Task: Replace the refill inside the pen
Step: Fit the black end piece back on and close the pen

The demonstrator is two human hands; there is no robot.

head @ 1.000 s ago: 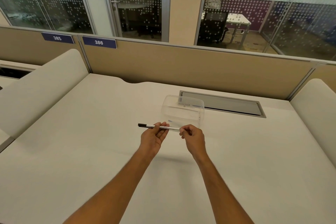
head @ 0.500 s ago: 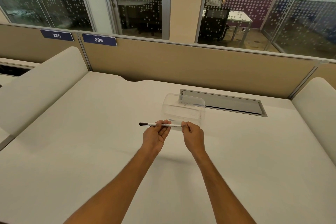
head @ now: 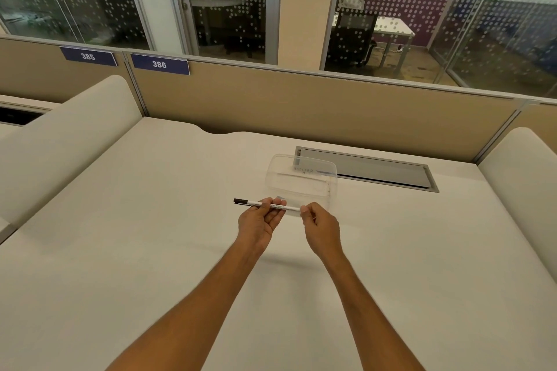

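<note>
Lying nearly level, left to right, above the white desk (head: 150, 250), the slim white plastic pen (head: 266, 205) points its black cap leftward, left hand (head: 259, 223) fingers pinching its middle, right hand (head: 321, 227) fingertips closed on its right end, before a clear plastic tub (head: 301, 181)

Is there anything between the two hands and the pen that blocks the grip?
Nothing visible does. The left hand grips the pen mid-barrel and the right hand pinches its right end, in front of the clear container.

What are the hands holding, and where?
The pen: left hand pinches mid-barrel, right hand grips the end opposite the black cap.
</note>
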